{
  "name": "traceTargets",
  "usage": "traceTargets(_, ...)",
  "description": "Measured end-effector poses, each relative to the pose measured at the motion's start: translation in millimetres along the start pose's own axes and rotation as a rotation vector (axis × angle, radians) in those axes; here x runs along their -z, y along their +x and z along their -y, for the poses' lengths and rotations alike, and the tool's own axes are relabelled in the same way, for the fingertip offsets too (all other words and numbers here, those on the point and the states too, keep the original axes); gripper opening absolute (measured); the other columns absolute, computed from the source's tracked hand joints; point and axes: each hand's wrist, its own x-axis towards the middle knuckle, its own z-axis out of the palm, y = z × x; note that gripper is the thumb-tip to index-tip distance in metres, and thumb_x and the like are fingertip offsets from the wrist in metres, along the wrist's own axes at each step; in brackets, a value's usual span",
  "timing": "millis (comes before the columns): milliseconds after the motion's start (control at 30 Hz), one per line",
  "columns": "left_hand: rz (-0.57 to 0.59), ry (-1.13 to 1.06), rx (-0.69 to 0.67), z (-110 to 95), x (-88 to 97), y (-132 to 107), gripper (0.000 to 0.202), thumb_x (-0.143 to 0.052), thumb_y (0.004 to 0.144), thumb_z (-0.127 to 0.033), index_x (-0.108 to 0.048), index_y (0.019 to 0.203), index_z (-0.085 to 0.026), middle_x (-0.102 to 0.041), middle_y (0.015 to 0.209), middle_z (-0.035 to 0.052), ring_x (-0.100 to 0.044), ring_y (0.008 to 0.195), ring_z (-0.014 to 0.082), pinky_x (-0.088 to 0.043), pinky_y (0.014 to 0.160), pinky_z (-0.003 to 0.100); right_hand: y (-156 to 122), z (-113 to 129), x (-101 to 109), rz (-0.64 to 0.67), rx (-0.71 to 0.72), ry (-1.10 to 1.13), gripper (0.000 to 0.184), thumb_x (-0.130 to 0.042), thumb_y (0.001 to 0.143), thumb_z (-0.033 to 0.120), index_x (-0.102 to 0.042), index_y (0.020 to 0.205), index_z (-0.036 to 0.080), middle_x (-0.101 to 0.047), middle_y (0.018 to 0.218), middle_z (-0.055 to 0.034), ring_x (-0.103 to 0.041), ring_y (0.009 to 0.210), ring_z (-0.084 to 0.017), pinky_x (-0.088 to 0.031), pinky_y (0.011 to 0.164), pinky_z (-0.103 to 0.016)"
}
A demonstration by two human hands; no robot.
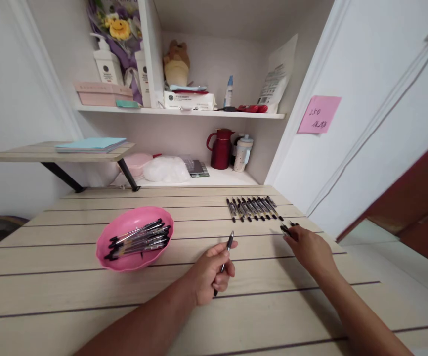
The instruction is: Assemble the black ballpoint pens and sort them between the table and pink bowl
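Observation:
My left hand is closed around a pen with a clear barrel. The pen is tilted, its pointed end upward and away from me. Further right, my right hand pinches a small black piece that looks like a pen cap, low over the table. Another small black piece shows just beyond its fingers; I cannot tell whether they touch it. A row of pens lies side by side beyond my hands. More loose pens lie in a pink bowl to the left.
The table has slatted wood boards. A raised wooden shelf with blue paper stands at the back left. Behind the table, a cabinet holds a red jug, a tumbler and a white plastic bag. A wall stands at right.

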Motion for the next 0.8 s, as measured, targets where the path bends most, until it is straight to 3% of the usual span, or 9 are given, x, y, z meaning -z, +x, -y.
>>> traceTargets(333, 0.012, 0.023, -0.005, 0, -0.8, -1, 0.046, -0.054, 0.076, -0.035, -0.044, 0.119, -0.023, -0.048, 0.057, -0.0047, -0.021, 0.035, 0.0006, -0.010, 0.039, 0.017, -2, 5, -16, 0.047, 0.110, -0.228, 0.026, -0.037, 0.083, 0.030, -0.058, 0.089, 0.015, -0.065, 0.087, -0.0123, -0.060, 0.078, -0.024, -0.036, 0.054, -0.028)
traceTargets(800, 0.016, 0.024, -0.005, 1, -0.6, 0, 0.049, -0.056, 0.074, -0.038, -0.045, 0.118, -0.021, -0.048, 0.055, -0.0050, -0.021, 0.034, 0.0005, -0.010, 0.039, 0.017, -9, 0, -13, 0.066, 0.034, -0.233, 0.029, -0.035, 0.083, 0.036, -0.058, 0.087, 0.018, -0.062, 0.092, -0.0107, -0.060, 0.078, -0.024, -0.037, 0.052, -0.030)
